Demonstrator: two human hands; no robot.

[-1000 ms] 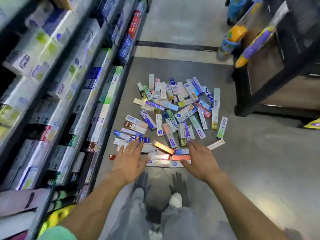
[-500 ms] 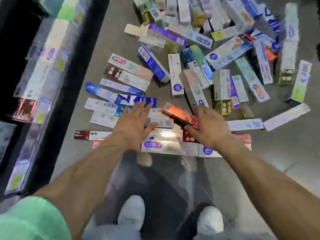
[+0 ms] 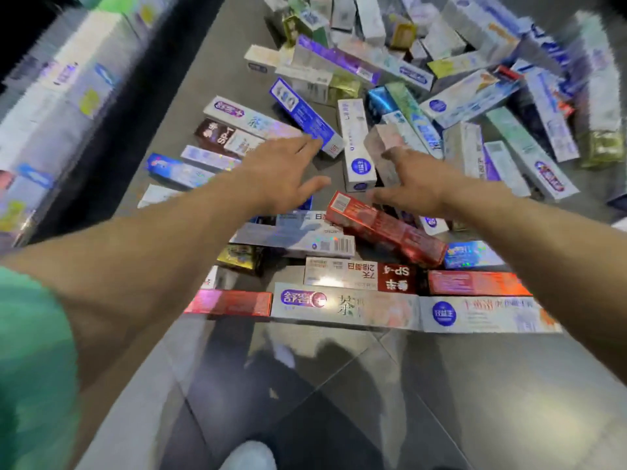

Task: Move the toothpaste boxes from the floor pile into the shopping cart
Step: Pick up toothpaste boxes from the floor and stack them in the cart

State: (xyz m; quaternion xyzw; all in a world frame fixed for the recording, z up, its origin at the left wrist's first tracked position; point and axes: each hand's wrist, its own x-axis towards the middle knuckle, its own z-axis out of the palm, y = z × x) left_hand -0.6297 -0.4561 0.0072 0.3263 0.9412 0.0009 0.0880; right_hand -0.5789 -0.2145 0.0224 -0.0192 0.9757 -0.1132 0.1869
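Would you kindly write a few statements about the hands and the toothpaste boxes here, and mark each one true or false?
1. Both hands reach out over the pile of toothpaste boxes on the grey floor. True.
2. The left hand grips a blue box lifted off the floor. False: its fingers are spread and it holds nothing.
3. A glossy red rectangular box lies tilted across other boxes, just below the right hand. True.
4. The shopping cart stands beside the pile. False: no cart is in view.
5. Stocked store shelves run along the left. True.
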